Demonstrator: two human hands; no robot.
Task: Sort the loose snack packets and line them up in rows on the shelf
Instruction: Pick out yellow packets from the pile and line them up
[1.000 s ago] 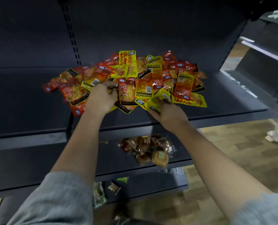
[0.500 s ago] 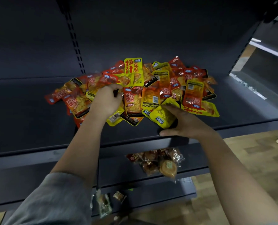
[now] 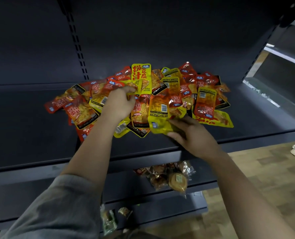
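Shop: slotted gondola shelving [image 3: 31,128]

Right hand [image 3: 193,135] now gripping the yellow packet [image 3: 162,125], thumb underneath.

Glossy plastic snack packets [image 3: 139,99], matt dark metal shelf [image 3: 31,128], wood-look floor [image 3: 272,178]

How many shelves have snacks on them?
3. The top shelf holds the packet pile, the middle shelf a wrapped bundle, the bottom shelf some loose packs; others may be hidden.
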